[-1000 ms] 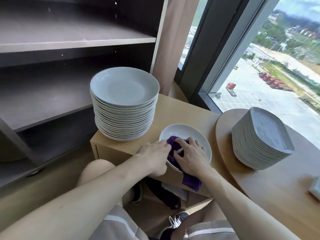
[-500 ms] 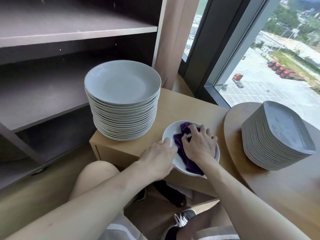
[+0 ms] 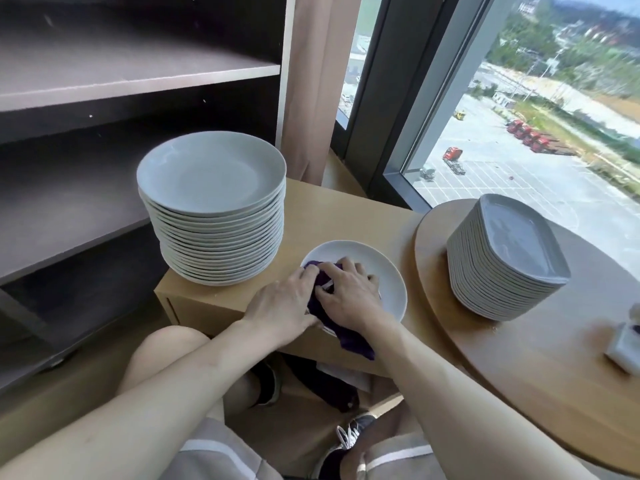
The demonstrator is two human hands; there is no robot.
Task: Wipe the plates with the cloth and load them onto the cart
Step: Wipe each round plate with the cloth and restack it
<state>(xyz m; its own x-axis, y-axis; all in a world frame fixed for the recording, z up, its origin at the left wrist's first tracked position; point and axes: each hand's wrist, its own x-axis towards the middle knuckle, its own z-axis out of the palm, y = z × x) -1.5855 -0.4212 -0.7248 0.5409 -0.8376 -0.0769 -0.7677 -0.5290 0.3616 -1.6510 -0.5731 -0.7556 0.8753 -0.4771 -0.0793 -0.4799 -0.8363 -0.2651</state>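
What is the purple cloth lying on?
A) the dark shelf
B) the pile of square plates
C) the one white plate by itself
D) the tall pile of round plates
C: the purple cloth lies bunched on the single white plate under the right hand, with one end hanging over the plate's near rim.

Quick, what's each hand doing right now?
Left hand: grips the white plate by its near rim.
Right hand: grips the purple cloth, pressing it on the plate.

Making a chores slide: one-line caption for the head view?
Left hand steadies a white plate, right hand presses a purple cloth on it; round plate stack and square plate stack alongside.
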